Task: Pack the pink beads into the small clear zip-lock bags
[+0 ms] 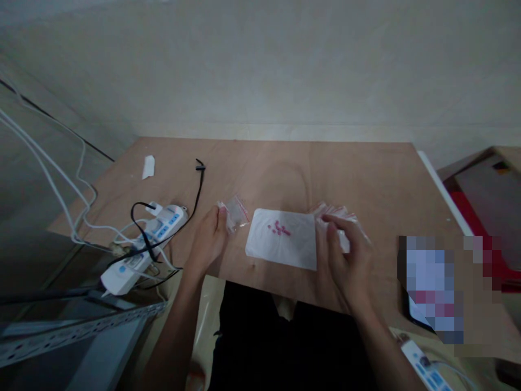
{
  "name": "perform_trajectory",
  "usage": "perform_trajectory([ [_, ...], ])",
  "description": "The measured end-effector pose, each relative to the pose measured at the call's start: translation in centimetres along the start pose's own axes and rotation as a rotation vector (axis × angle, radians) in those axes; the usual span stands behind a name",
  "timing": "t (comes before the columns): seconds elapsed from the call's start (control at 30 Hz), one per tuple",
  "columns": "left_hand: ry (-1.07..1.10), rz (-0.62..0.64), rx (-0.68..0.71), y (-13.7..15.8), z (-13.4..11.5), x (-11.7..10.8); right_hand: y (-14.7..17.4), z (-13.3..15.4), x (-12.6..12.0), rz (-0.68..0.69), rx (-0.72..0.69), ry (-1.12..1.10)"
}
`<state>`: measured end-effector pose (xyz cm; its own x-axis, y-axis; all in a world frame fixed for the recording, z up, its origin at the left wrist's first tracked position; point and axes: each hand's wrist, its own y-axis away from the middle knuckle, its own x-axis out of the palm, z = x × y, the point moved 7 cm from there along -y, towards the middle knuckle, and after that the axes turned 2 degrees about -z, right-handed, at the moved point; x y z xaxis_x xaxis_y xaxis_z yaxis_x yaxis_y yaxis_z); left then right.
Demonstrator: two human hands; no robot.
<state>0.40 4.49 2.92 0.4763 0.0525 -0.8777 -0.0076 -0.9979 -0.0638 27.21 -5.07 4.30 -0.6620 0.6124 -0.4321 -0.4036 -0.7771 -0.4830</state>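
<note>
My left hand point(209, 236) is closed, with thumb and fingers pinching the edge of a small clear zip bag point(236, 213) that has a red line along its top. To its right, a white sheet point(260, 247) lies on the table with several small pink pieces point(279, 228) grouped near its middle. At the sheet's right edge, my right hand point(350, 252) is curled with thumb and index finger close together, over a pile of clear zip bags point(323, 209) with red lines. Whether anything sits between those fingertips is too small to tell.
A white power strip point(163, 222) with tangled black and white cables lies at the wooden table's point(252, 174) left side. A white scrap point(148, 166) is at the back left. A partly blurred phone point(421, 315) and another power strip point(425, 364) are at right.
</note>
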Motion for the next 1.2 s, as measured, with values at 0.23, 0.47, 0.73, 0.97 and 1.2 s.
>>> perform_trajectory([
  [0.23, 0.878, -0.023, -0.078, 5.6, -3.4, 0.5, 1.3, 7.1, 9.2, 0.422, 0.195, -0.69],
  [0.47, 1.264, -0.019, -0.15, 7.2, -5.8, 3.8, 2.8, 5.4, 6.4, 0.279, 0.153, -0.563],
  [0.73, 1.079, 0.322, 0.078, 7.1, -7.4, 3.4, 1.9, 5.2, 3.0, 0.216, -0.054, -0.245],
  [0.97, 1.001, 0.373, 0.086, 7.3, -7.3, 3.4, 2.1, 4.7, 2.8, 0.183, -0.05, -0.158],
  [1.2, 0.797, 0.326, 0.089, 7.9, -7.8, 3.3, 3.2, 5.9, 2.6, 0.211, -0.119, -0.211],
])
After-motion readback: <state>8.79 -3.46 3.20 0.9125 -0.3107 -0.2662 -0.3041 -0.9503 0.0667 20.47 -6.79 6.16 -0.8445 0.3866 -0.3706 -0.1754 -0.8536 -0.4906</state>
